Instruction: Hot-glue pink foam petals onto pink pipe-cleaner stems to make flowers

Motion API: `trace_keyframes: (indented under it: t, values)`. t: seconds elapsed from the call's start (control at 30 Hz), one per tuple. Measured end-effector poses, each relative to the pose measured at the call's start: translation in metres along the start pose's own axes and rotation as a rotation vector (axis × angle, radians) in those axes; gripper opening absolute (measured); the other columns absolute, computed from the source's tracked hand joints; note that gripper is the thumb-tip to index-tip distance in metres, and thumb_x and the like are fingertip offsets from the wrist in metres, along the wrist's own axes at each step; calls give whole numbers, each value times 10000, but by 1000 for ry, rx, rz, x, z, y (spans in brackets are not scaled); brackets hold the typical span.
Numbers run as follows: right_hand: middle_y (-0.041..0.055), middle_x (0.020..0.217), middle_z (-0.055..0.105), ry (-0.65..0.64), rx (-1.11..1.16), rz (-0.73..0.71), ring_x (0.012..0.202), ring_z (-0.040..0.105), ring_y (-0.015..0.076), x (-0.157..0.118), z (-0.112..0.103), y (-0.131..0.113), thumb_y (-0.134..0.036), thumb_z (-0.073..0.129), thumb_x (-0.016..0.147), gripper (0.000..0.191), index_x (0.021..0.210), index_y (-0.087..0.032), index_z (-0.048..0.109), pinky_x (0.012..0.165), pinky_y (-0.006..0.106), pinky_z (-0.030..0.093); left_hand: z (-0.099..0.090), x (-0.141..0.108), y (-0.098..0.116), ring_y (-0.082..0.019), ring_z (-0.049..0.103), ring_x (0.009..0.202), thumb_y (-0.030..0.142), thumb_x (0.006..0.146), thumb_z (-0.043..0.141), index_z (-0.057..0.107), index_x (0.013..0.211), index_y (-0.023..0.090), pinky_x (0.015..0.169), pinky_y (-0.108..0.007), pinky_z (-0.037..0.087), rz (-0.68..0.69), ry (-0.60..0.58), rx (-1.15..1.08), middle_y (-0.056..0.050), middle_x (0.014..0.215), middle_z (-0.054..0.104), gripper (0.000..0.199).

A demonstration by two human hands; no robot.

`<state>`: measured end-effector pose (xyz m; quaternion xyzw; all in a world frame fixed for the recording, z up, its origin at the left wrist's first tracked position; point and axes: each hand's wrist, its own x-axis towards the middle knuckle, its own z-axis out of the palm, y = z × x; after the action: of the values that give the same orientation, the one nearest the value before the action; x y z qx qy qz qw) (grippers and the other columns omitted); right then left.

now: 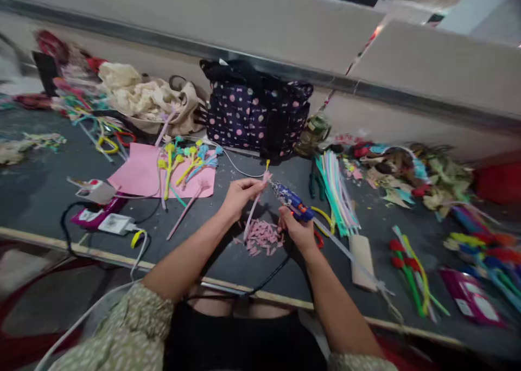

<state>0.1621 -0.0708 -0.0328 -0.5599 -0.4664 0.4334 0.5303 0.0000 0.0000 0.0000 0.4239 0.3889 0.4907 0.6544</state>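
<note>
My left hand [241,196] pinches a thin pink stem [251,217] with small pink pieces around its top. In my right hand [296,227] is a blue glue gun [291,200], its nozzle pointing at the stem's top and a long clear glue stick [341,246] coming out of its back. Below and between the hands lies a pile of short pink pieces [264,236]. To the left, yellow and blue-tipped stems rest on a pink sheet [136,170], and a pink stem [185,216] with a tufted end lies partly on it.
A dark patterned bag [248,116] stands at the back beside a bottle [313,134]. Pliers [316,180] and a bundle of pastel stems [337,192] lie to the right. Chargers and cables [116,223] sit at the left. A black cord [268,279] crosses the table's front edge.
</note>
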Motion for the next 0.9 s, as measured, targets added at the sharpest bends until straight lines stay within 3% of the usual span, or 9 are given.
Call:
trace_keyframes:
  t: [0.5, 0.9]
  values:
    - [-42, 422, 472, -12, -11, -21, 369, 486, 109, 1, -2, 3, -538, 710, 728, 431, 540, -207, 508, 390, 236, 394, -2, 2, -1, -78, 477, 537, 429, 598, 809, 729, 752, 132, 550, -222, 423, 16, -1, -5, -8, 643, 617, 344]
    - [-21, 459, 510, -33, -190, -58, 413, 494, 132, 1, -7, 8, -518, 662, 777, 397, 559, -214, 529, 445, 263, 408, -4, 4, 0, -77, 465, 526, 407, 618, 793, 715, 713, 129, 525, -214, 401, 67, -2, 24, 3, 607, 591, 304]
